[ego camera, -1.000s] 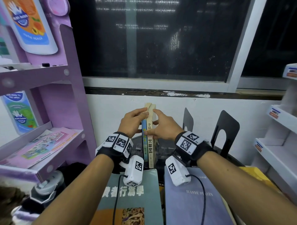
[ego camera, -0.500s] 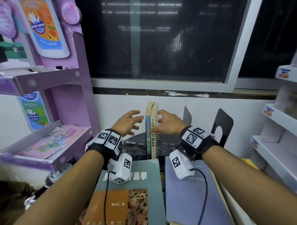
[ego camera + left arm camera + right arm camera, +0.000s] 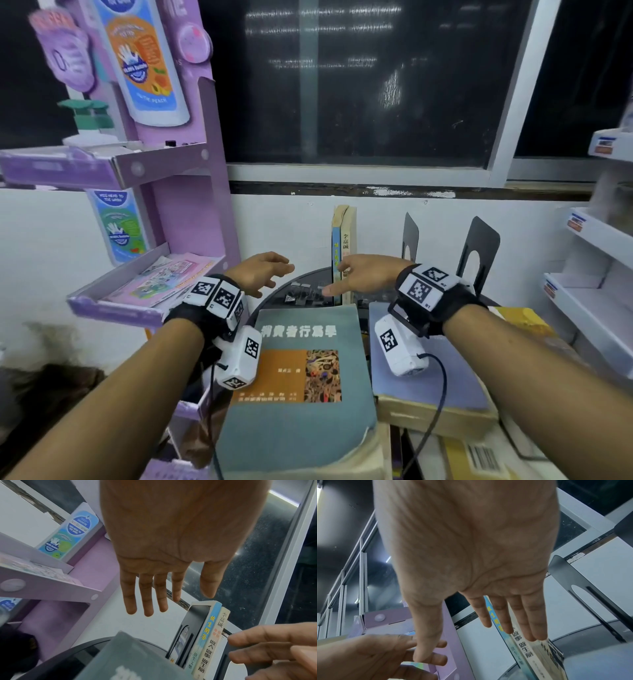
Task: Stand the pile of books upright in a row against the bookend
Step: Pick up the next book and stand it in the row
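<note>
Change since earlier frame: both hands had withdrawn from the upright pair and come toward the body.
Head view, hands: left hand [image 3: 262, 274] released, fingers loosely spread, holding nothing; right hand [image 3: 366, 275] released, in front of the pair; contact could not be told.
Head view, progress: two upright books [image 3: 343, 240] stood unaided on the round dark table [image 3: 274, 301]; a teal book [image 3: 301, 377] and a grey book [image 3: 428, 370] lay flat in front, judged still to be stood.
Left wrist view: black bookend [image 3: 192, 628] stood flush against the blue-spined book [image 3: 208, 631]; cream-spined book [image 3: 217, 639] touched its other side.
Right wrist view: fingers [image 3: 529, 616] straight, overlapping the spines; second bookend [image 3: 583, 595] stood apart.
</note>
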`<state>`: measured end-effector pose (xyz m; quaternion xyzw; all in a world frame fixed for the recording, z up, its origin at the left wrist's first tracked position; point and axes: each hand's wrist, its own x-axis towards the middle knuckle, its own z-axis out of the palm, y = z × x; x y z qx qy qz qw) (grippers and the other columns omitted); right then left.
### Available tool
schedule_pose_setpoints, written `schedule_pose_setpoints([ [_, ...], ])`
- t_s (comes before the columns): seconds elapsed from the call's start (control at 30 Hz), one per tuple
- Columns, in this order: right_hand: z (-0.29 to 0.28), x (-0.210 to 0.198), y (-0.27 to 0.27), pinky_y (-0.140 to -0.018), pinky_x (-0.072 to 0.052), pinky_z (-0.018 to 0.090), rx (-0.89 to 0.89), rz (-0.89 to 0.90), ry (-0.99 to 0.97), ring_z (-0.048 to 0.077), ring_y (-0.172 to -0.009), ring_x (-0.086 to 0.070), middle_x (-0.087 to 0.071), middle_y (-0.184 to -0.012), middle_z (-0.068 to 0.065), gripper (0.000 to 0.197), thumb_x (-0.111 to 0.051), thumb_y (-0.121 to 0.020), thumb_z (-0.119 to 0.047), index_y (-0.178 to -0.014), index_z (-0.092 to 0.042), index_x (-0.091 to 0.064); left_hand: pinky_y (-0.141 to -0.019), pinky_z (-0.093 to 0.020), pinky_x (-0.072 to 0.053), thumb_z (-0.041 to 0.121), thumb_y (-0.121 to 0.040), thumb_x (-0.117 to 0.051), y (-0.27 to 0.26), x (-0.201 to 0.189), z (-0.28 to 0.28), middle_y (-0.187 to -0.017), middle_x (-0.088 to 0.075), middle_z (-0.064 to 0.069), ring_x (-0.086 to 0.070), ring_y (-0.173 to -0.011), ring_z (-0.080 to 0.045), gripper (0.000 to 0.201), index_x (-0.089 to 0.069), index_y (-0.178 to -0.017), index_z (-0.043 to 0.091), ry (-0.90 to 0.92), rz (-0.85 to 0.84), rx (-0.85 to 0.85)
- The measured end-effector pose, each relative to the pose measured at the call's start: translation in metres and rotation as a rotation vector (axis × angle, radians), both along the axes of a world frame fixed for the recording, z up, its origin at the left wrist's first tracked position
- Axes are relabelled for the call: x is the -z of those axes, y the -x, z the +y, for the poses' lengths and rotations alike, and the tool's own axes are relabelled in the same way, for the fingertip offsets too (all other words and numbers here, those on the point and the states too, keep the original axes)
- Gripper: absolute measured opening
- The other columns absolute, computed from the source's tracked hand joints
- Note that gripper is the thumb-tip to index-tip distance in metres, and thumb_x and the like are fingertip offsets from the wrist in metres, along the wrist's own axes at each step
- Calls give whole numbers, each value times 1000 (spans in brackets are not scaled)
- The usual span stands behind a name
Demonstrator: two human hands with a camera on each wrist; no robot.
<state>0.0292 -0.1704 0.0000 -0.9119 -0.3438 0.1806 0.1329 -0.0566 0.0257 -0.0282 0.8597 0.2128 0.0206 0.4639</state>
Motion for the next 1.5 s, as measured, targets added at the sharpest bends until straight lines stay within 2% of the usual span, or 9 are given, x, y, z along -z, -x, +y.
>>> schedule_pose_setpoints([
  [0.3, 1, 18, 24, -117, -22, 38, -22, 30, 120, 25, -145, -23, -21, -159, 7, 90, -57, -86, -59, -151, -9, -21, -87, -39, -51, 47, -93, -53, 35, 23, 3, -128, -44, -2, -51, -110, -27, 50, -44, -134, 21, -45, 207, -17],
  [0.43, 1, 18, 27, -115, -25, 36, -26, 27, 148, 24, -144, -27, -22, -159, 6, 90, -59, -85, -59, -151, -9, -22, -93, -51, -51, 47, -91, -56, 45, 32, 3, -125, -54, -11, -58, -106, -35, 39, -53, -120, 21, 9, 296, 2],
  [0.53, 1, 17, 27, -105, -34, 31, -30, 21, 175, 25, -134, -42, -29, -156, 7, 85, -58, -87, -57, -150, -8, -29, -92, -57, -50, 44, -92, -56, 50, 33, -1, -113, -61, -20, -62, -95, -37, 24, -55, -102, 22, 67, 357, 31],
  [0.67, 4, 19, 25, -96, -44, 33, -11, 14, 195, 26, -115, -58, -46, -145, 10, 80, -64, -84, -56, -142, -7, -42, -88, -56, -53, 39, -87, -66, 50, 38, 2, -118, -62, -20, -65, -103, -41, 46, -45, -125, 21, 83, 382, 45],
  [0.83, 7, 20, 24, -69, -48, 27, -27, 10, 259, 23, -94, -60, -62, -123, 9, 64, -73, -81, -42, -130, -4, -55, -89, -55, -52, 31, -84, -72, 47, 42, 8, -119, -62, -20, -63, -107, -38, 58, -41, -131, 21, 75, 348, 38],
  [0.97, 9, 21, 21, -76, -48, 29, -15, -15, 260, 21, -87, -59, -66, -120, 13, 60, -80, -75, -34, -122, 0, -63, -91, -53, -52, 33, -80, -75, 48, 42, 10, -114, -65, -20, -65, -105, -38, 62, -39, -129, 21, 47, 306, 45],
  [1.07, 8, 23, 19, -91, -52, 36, 7, -28, 229, 27, -99, -65, -69, -115, 13, 58, -86, -69, -32, -113, 0, -68, -90, -53, -53, 29, -79, -76, 48, 37, 9, -114, -65, -21, -65, -103, -40, 60, -39, -126, 18, 51, 245, 45],
  [1.27, 2, 18, 18, -90, -49, 32, 37, -78, 136, 23, -100, -60, -67, -117, 10, 60, -87, -65, -30, -114, -2, -66, -83, -56, -54, 16, -80, -75, 53, 15, 5, -109, -64, -27, -64, -85, -36, 56, -36, -120, 17, 65, 94, 46],
  [1.5, -2, -8, 20, -88, -46, 28, 131, -135, -122, 22, -111, -56, -61, -123, 5, 64, -90, -63, -20, -119, -10, -62, -41, -28, -52, 2, -81, -71, 65, -13, 0, -70, -59, -7, -62, -47, -14, 50, -38, -117, 14, 78, -204, -36],
])
